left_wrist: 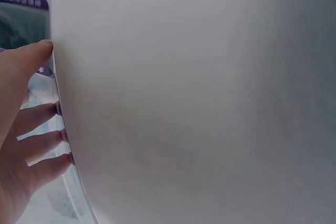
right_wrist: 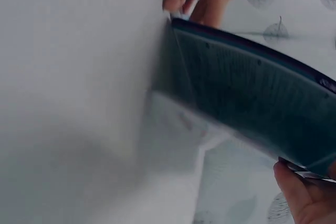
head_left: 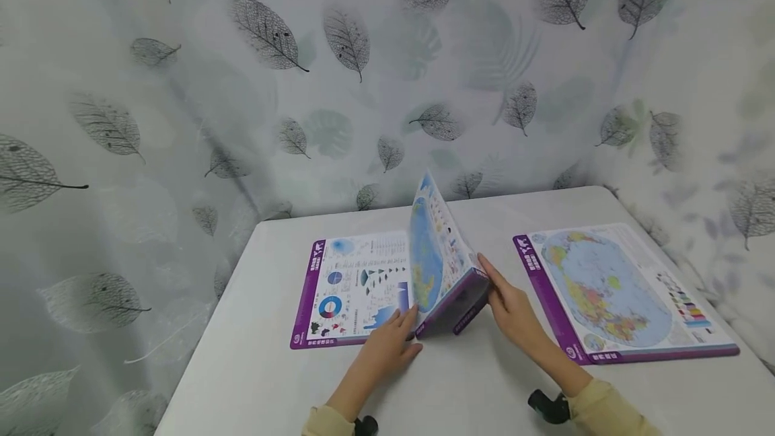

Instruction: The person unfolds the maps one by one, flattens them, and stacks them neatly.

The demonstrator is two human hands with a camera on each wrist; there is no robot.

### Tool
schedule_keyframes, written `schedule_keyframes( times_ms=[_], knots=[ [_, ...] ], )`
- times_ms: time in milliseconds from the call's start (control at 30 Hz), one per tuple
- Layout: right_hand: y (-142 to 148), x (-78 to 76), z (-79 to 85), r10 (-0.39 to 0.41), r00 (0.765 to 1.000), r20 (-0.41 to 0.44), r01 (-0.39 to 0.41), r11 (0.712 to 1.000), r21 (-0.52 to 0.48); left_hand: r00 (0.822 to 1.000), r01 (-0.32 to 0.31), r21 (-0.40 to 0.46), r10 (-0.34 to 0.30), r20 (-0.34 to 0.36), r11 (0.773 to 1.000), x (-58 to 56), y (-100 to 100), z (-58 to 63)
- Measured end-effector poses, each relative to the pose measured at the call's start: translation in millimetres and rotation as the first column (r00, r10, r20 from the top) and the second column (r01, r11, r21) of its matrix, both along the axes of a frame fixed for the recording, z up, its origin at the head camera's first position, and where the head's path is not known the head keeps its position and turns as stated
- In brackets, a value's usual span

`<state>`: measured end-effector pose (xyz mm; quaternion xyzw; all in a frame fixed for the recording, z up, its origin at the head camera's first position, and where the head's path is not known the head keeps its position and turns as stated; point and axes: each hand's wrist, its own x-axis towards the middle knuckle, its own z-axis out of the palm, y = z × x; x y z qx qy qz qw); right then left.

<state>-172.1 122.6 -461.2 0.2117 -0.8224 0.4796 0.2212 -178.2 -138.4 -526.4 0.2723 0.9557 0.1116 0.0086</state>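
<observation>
A purple-bordered world map sheet (head_left: 426,258) stands tilted up on its lower edge in the head view. Its dark underside (right_wrist: 247,87) faces the right wrist camera. My right hand (head_left: 514,308) grips its raised right edge, with thumb and fingers partly hidden by the sheet. Near its lower left corner is my left hand (head_left: 387,345), the thumb on the underside and the fingers on the printed side, pinching the corner. Beneath and left of it lies a flat purple-bordered sheet (head_left: 357,288) with charts and small pictures.
Another purple-bordered world map (head_left: 611,288) lies flat at the right of the white table (head_left: 266,382). Leaf-patterned curtains (head_left: 387,86) hang behind and beside the table. Black wrist mounts (head_left: 551,407) sit by the cream sleeves (head_left: 611,409).
</observation>
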Motion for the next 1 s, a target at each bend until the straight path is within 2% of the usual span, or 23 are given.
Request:
schedule_keyframes(
  times_ms=[67, 167, 267, 400, 567, 700, 833, 1000],
  knots=[
    [3.2, -9.5, -2.1, -0.022, 0.998, -0.051, 0.025, 0.997, 0.079, 1.0, -0.015, 0.014, 0.015, 0.012, 1.0, -0.6, -4.6, 0.6],
    [7.4, -18.3, 8.2, -0.05, 0.988, -0.147, 0.082, 0.972, 0.221, 0.999, -0.032, 0.035, 0.031, 0.022, 0.999, -2.8, -12.6, 2.0],
    [13.7, -24.7, 17.4, -0.085, 0.972, -0.219, 0.158, 0.927, 0.341, 0.999, -0.036, 0.056, 0.034, 0.026, 0.998, -6.9, -22.2, 3.1],
    [21.4, -30.5, 22.3, -0.118, 0.969, -0.218, 0.209, 0.861, 0.464, 0.997, -0.062, 0.057, 0.06, 0.047, 0.996, -13.0, -37.5, 3.6],
    [26.3, -34.4, 11.3, -0.113, 0.972, -0.204, 0.207, 0.823, 0.53, 0.994, -0.095, 0.024, 0.094, 0.054, 0.995, -19.4, -55.6, 0.9],
    [27.0, -38.1, -3.1, -0.101, 0.959, -0.264, 0.235, 0.803, 0.547, 0.992, -0.12, 0.02, 0.119, 0.051, 0.993, -23.6, -66.3, 2.0],
    [25.6, -42.2, -15.0, -0.073, 0.944, -0.323, 0.255, 0.783, 0.568, 0.983, -0.173, -0.003, 0.173, 0.065, 0.985, -25.6, -77.2, 3.9],
    [21.3, -43.8, -27.5, -0.045, 0.939, -0.34, 0.26, 0.742, 0.618, 0.97, -0.227, -0.046, 0.23, 0.081, 0.973, -25.1, -90.3, 5.5]
  ],
)
